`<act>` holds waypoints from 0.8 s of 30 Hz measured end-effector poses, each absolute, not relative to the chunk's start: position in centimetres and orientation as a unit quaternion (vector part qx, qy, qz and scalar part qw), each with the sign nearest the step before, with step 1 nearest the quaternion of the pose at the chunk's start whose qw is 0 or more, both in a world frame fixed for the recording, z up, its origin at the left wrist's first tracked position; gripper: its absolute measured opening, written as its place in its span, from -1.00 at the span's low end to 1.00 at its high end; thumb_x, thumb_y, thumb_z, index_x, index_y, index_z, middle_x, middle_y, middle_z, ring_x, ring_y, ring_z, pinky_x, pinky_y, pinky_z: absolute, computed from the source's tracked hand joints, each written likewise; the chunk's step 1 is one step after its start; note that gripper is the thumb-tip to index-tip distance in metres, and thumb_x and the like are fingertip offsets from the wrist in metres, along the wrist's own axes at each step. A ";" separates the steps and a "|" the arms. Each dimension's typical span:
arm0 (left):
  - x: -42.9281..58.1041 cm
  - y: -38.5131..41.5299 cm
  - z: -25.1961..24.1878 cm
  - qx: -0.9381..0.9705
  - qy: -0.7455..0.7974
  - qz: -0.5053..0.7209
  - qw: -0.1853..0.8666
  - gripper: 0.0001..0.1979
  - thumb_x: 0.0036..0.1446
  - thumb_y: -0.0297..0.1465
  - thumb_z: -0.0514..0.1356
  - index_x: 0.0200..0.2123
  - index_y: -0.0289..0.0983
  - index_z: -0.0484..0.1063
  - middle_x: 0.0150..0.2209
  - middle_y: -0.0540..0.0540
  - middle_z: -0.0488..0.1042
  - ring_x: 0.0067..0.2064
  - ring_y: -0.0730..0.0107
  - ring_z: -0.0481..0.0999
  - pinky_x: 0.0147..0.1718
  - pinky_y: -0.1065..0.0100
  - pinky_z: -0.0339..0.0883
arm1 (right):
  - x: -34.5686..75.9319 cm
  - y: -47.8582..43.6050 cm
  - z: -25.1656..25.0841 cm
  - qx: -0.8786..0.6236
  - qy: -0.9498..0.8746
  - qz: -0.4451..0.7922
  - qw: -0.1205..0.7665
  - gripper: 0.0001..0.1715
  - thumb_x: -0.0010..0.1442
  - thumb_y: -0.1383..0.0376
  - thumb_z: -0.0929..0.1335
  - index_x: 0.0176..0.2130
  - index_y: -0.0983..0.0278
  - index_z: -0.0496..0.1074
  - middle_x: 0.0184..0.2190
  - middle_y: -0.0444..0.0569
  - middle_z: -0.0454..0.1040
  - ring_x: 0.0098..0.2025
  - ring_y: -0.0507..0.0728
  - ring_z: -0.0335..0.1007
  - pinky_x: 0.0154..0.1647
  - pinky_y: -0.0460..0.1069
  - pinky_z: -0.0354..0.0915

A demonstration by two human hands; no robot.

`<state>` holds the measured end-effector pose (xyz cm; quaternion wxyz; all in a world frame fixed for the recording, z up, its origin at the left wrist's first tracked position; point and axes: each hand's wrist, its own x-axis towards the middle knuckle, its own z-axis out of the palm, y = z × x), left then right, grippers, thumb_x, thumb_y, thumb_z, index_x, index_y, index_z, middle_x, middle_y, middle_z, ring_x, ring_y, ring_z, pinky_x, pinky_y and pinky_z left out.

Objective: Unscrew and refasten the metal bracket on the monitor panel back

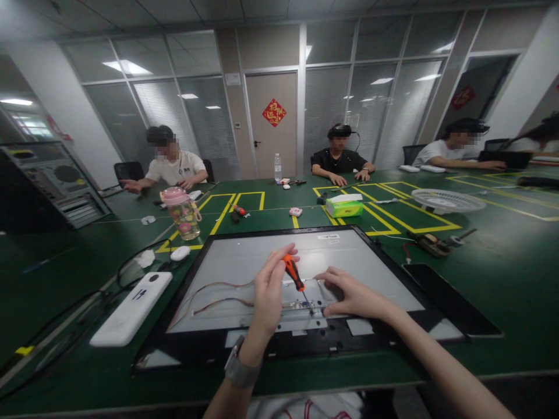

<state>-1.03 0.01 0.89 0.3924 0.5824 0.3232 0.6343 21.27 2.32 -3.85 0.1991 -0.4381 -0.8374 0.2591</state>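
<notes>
A large flat display panel (371, 270) with a black frame lies on the table before me. On its near half sits a metal plate (286, 320) carrying a small circuit board, with thin coloured wires (218, 304) running off to the left. My left hand (269, 288) is closed on the handle of an orange and black screwdriver (293, 272). The screwdriver tilts, its tip down at the board. My right hand (349, 294) grips the plate's right end, thumb on the near side and curled fingers on the far side.
Left of the panel are a white power bank (131, 311), black cables and a drink bottle (180, 215). A black phone-like slab (449, 299) lies at the right. Beyond stand a tissue pack (345, 206) and a white round basket (448, 201). Several people sit across the green table (519, 273).
</notes>
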 end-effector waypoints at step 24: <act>-1.2 -0.1 0.8 0.615 0.335 0.644 0.306 -0.74 0.27 -0.36 0.09 -0.09 -0.23 0.53 -0.12 -0.15 0.50 -0.08 0.27 0.49 -0.07 0.29 0.34 | 21.2 2.3 -3.7 -0.445 -0.833 0.261 0.200 -0.25 -0.05 0.00 0.51 0.07 0.19 0.37 -0.19 -0.04 0.29 -0.16 0.19 0.31 -0.13 0.03 0.30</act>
